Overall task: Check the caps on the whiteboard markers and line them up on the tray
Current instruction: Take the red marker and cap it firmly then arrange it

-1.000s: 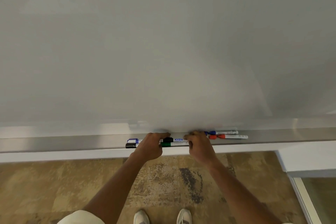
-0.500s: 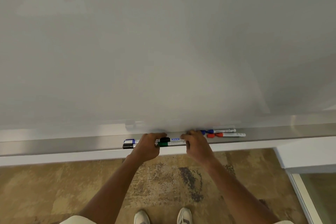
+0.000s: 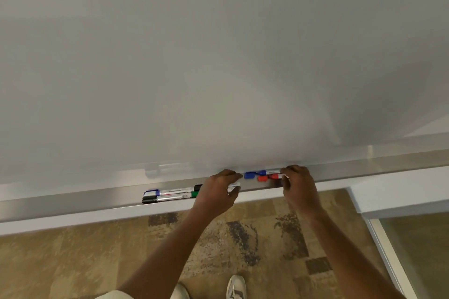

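A metal tray (image 3: 97, 204) runs under the whiteboard. At its left lie a blue-capped marker (image 3: 151, 193) and a black-capped marker (image 3: 149, 199), side by side. Just right of them show the caps of another black marker (image 3: 198, 187) and a green marker (image 3: 194, 194). Their bodies are hidden under my left hand (image 3: 218, 193), which is closed over them; a white marker end sticks out by the thumb. Further right, a blue marker (image 3: 250, 175) and a red marker (image 3: 263, 178) lie blurred. My right hand (image 3: 297, 183) pinches their bodies.
The whiteboard (image 3: 218, 56) fills the upper view, blank. Below the tray is patterned brown carpet (image 3: 73, 262), with my shoes (image 3: 235, 286) at the bottom. A white ledge and glass panel (image 3: 413, 250) stand at the right.
My right hand left the green marker's end and moved right onto the red and blue markers. My left hand slid right along the tray, uncovering the black and green caps.
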